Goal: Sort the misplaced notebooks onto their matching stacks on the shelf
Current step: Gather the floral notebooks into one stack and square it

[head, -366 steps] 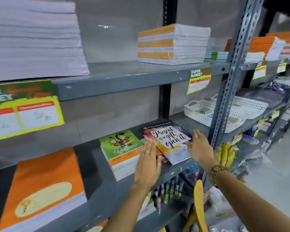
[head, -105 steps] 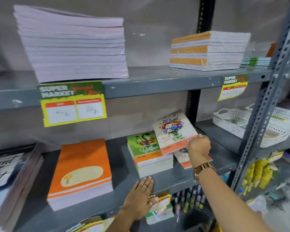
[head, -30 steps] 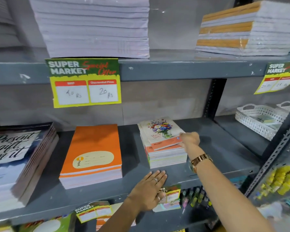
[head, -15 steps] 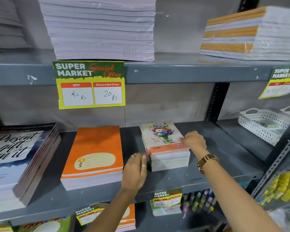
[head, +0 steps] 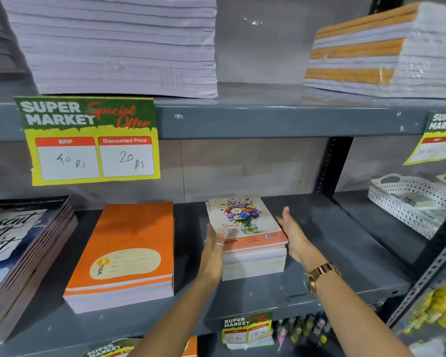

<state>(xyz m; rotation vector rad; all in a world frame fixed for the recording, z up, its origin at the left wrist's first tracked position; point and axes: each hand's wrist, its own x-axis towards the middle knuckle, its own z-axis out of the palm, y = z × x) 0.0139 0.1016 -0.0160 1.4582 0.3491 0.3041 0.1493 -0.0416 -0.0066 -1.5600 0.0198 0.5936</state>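
A small stack of notebooks topped by a flower-bouquet cover (head: pixel 245 222) stands in the middle of the grey shelf (head: pixel 332 253). My left hand (head: pixel 213 253) lies flat against the stack's left side, fingers straight. My right hand (head: pixel 291 233) is open at the stack's right side, palm facing it, close to or just touching the edge. Left of this stack sits an orange notebook stack (head: pixel 129 253). Further left is a taller stack with a "Present is a gift" cover (head: pixel 13 253), partly cut off by the frame edge.
The shelf above holds a tall pale stack of books (head: pixel 119 45) and wrapped orange-striped bundles (head: pixel 379 47). A yellow price sign (head: pixel 90 140) hangs from that shelf. White perforated baskets (head: pixel 407 202) sit at right behind a dark upright post (head: pixel 330 166). Bare shelf lies right of the flower stack.
My left hand rose from the shelf edge to the flower stack's left side. My right hand let go of the top notebook and opened beside the stack's right side.
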